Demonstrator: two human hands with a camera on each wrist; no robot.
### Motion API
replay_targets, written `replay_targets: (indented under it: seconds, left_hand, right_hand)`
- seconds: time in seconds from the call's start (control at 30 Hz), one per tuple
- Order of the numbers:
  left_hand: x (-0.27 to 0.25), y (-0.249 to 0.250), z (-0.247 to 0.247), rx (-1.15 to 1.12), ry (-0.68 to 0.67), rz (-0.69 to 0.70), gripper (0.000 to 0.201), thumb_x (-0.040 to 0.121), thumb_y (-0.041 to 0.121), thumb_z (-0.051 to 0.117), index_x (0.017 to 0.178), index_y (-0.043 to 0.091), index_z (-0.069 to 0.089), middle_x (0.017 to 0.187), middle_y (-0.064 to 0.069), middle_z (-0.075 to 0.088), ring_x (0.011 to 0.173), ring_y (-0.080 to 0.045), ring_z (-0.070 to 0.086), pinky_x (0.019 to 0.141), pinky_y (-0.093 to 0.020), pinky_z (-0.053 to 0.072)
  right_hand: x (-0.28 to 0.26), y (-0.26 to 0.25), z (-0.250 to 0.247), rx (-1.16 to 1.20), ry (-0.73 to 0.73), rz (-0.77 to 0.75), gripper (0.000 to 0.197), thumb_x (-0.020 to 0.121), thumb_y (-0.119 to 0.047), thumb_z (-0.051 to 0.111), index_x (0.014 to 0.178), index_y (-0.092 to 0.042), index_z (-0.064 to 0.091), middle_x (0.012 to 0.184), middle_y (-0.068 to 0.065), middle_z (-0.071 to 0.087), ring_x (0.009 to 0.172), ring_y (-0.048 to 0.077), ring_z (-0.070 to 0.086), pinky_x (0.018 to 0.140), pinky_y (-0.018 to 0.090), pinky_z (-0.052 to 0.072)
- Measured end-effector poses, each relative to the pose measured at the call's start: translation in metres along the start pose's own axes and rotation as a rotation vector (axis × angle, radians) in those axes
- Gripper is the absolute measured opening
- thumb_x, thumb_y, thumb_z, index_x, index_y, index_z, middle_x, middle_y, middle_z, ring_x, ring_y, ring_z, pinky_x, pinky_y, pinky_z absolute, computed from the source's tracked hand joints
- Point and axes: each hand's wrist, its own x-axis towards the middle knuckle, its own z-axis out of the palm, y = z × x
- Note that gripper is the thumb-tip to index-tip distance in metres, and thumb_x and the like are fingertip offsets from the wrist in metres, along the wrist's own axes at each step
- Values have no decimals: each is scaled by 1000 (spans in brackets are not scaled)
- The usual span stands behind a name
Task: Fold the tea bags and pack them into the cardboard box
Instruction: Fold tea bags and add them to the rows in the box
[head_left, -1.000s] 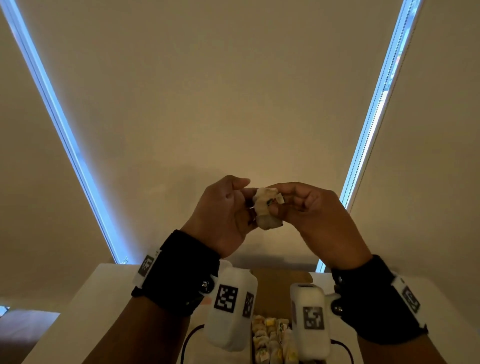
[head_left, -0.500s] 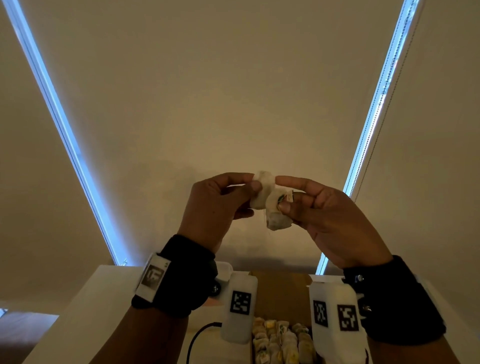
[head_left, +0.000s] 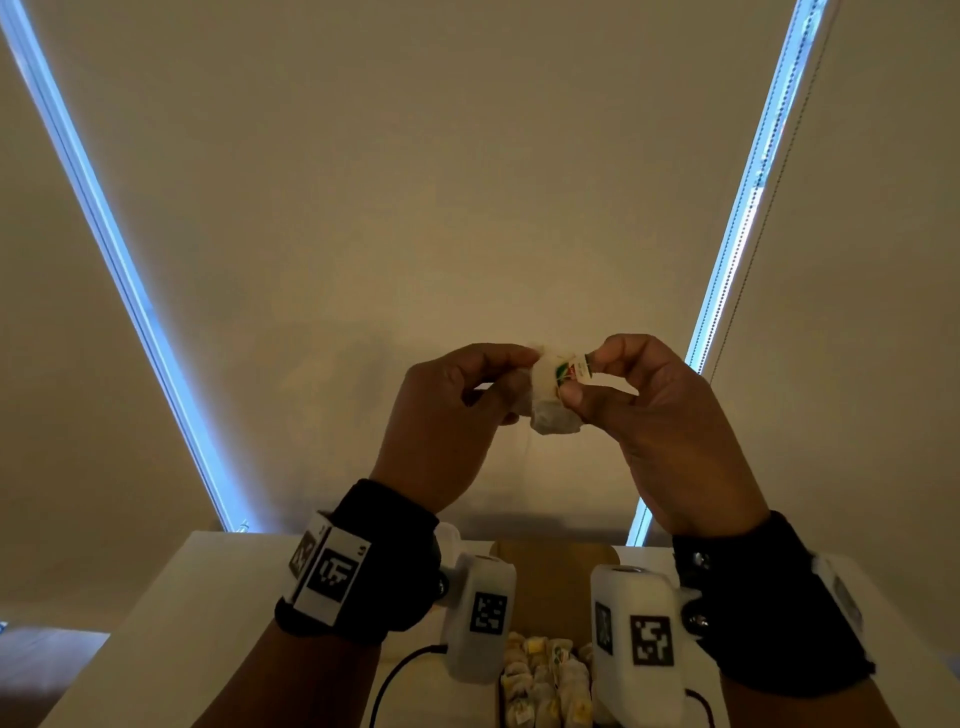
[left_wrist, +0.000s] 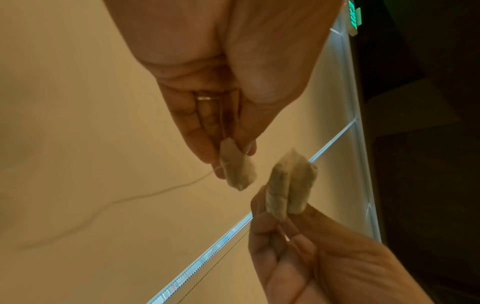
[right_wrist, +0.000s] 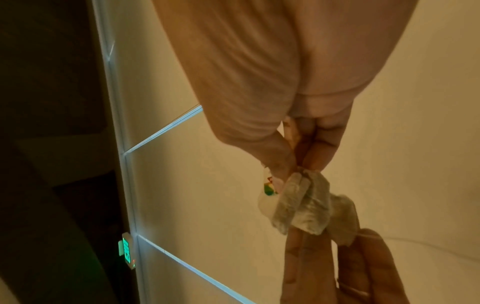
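Observation:
Both hands are raised in front of a blind, holding one white tea bag (head_left: 550, 415) between them. My left hand (head_left: 517, 371) pinches its left part (left_wrist: 237, 166) between thumb and fingers. My right hand (head_left: 584, 376) pinches the folded right part (left_wrist: 288, 185) and the green-and-red paper tag (head_left: 571, 370). In the right wrist view the crumpled bag (right_wrist: 302, 205) and tag (right_wrist: 269, 189) hang from my right fingertips. A thin string trails off the bag. Below the wrists lies the open cardboard box (head_left: 556, 571) with several folded tea bags (head_left: 545, 675) inside.
The box sits on a white table (head_left: 171, 613) whose far edge meets the blind. White camera units (head_left: 480, 618) hang under both wrists over the box. A black cable (head_left: 400, 675) runs across the table by the box's left side.
Both hands have lifted slightly and drawn a little apart. The right hand's fingers have shifted onto the paper tag, which now shows its printed face.

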Motion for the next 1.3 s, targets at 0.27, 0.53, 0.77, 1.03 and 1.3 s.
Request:
replay_targets:
  seconds: [0.27,0.53,0.77,1.03,1.3]
  left_hand:
    - [-9,9,12,44,-60,12,44,75,35,83,117,27,72,108,15,76,92,-2,74,83,-22,60]
    - [-11,-3,24,109,-34,17,44,80,24,86,121,24,71,109,13,76,91,-2,74,85,-24,60]
    - [-11,-16,41,126,-59,31,44,82,25,84,123,21,70,111,12,75,95,-1,73,86,-22,60]
    - [-37,-52,83,160,-166,-77,75,74,22,90,139,26,53,108,11,68,83,-5,74,77,-18,60]
    - [-105,-151,132,34,-437,-385,54,79,20,87,125,28,59,102,10,71,92,0,70,77,-14,54]
  right_hand:
    - [0,5,3,-228,132,-119,22,83,-9,79,77,-8,58,89,3,69,88,5,71,72,19,57]
    - [-5,15,3,-320,187,-107,19,85,-12,78,82,-28,67,106,-4,69,88,6,70,76,8,51]
    - [-19,21,-13,-309,-4,-43,20,94,-22,69,98,-41,68,103,-25,69,106,5,65,92,30,58]
    - [-40,58,-54,-463,-20,121,25,88,-12,75,106,-30,73,106,-18,71,100,1,68,93,19,55]
    - [-118,161,-97,-533,-27,395,36,80,2,75,104,-25,77,106,-12,75,95,4,72,83,24,59]
